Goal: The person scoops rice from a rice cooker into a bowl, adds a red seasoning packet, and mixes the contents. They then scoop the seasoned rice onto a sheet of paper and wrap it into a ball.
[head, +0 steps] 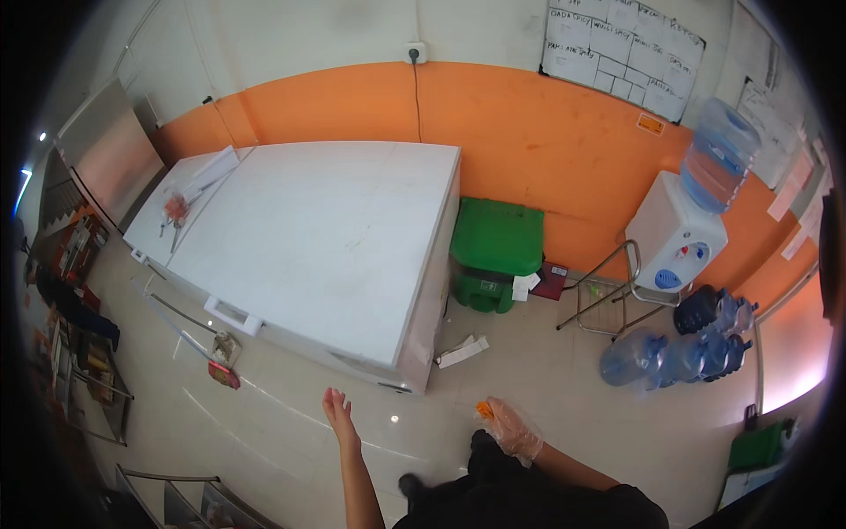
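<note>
My left hand point(340, 413), bare, is raised over the tiled floor point(291, 423) with its fingers apart and nothing in it. A clear plastic glove covers my right hand point(512, 430), which is closed around a small orange thing point(485, 410); its kind is too small to tell. Ahead of both hands stands a large white chest freezer point(317, 238). On its far left end lie a bundle of keys or small tools with a reddish piece point(176, 208) and some white sheets point(215, 168).
Right of the freezer stand a green pedal bin point(497, 238) and a water dispenser point(684, 231) on a metal stand. Several large water bottles point(631, 360) lie on the floor nearby. A cardboard piece point(462, 352) and a broom with dustpan point(225, 360) are near the freezer. Another person point(73, 301) bends at far left.
</note>
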### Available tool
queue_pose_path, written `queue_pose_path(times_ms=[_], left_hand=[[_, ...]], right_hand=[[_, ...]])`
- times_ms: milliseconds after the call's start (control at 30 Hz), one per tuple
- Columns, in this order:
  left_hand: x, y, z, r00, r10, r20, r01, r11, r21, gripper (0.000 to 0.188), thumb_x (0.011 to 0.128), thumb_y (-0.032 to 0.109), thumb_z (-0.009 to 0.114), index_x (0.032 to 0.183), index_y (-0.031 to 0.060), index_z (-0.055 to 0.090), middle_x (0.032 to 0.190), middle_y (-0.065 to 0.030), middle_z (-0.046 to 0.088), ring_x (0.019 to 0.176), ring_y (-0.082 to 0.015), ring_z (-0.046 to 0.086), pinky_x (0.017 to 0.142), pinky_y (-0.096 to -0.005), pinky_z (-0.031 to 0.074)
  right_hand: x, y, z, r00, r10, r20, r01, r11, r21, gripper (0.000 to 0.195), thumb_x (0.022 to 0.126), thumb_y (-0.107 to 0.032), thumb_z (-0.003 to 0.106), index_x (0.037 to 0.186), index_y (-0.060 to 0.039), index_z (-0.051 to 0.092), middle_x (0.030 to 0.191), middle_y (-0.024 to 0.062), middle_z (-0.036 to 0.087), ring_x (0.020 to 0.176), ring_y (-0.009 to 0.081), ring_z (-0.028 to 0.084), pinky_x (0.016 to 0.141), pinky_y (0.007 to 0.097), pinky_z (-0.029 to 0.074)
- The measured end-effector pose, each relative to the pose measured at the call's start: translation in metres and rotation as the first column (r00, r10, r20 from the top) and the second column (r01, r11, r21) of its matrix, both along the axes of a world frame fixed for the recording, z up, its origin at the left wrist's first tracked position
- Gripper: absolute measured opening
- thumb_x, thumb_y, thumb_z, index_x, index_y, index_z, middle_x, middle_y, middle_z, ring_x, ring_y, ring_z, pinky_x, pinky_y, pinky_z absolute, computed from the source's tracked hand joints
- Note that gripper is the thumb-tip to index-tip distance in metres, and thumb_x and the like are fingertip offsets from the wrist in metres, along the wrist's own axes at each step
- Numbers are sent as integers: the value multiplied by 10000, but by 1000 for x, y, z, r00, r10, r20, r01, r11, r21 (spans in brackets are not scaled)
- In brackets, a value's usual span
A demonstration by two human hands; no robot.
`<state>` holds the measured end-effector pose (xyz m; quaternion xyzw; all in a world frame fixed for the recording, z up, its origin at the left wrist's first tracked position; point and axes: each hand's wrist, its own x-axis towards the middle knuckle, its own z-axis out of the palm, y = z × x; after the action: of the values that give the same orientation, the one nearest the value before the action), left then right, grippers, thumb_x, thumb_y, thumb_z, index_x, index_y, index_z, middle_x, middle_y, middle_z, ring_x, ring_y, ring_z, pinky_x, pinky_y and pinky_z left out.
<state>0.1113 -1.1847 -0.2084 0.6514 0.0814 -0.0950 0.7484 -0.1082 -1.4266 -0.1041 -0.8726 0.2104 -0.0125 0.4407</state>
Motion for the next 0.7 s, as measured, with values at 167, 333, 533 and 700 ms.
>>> queue_pose_path(times_ms=[167,333,533,700], left_hand=[[64,-88,-18,994,-56,-97,62,996,63,801,905,440,496,1426,-2,79,1482,-203,115,1385,-304,107,1118,-407,127],[76,-134,-53,998,-28,49,-15,708,706,867,895,300,528,1367,-140,-51,1457,-319,-50,1382,-374,-31,1120,-396,3],[84,-161,-53,967,173,187,-252,753,608,828,866,183,528,1380,-126,-43,1458,-314,-18,1382,-369,11,1118,-385,4],[98,-182,-29,915,371,160,-365,590,720,714,821,85,504,1371,-138,109,1431,-314,161,1346,-369,190,1107,-374,140]], right_hand=[[50,-117,-25,995,21,-100,-22,1000,-8,235,872,-220,514,931,8,501,887,219,524,850,390,510,729,437,400],[88,-216,-120,977,80,196,-36,975,-218,288,878,-273,503,921,12,514,889,226,550,825,408,525,726,453,414],[178,-293,-78,980,-199,23,200,969,-142,299,876,-276,500,848,21,528,825,249,550,776,414,533,688,478,413],[252,-359,-80,993,63,102,-51,992,-114,249,861,-218,479,829,24,530,711,248,548,683,425,541,624,495,410]])
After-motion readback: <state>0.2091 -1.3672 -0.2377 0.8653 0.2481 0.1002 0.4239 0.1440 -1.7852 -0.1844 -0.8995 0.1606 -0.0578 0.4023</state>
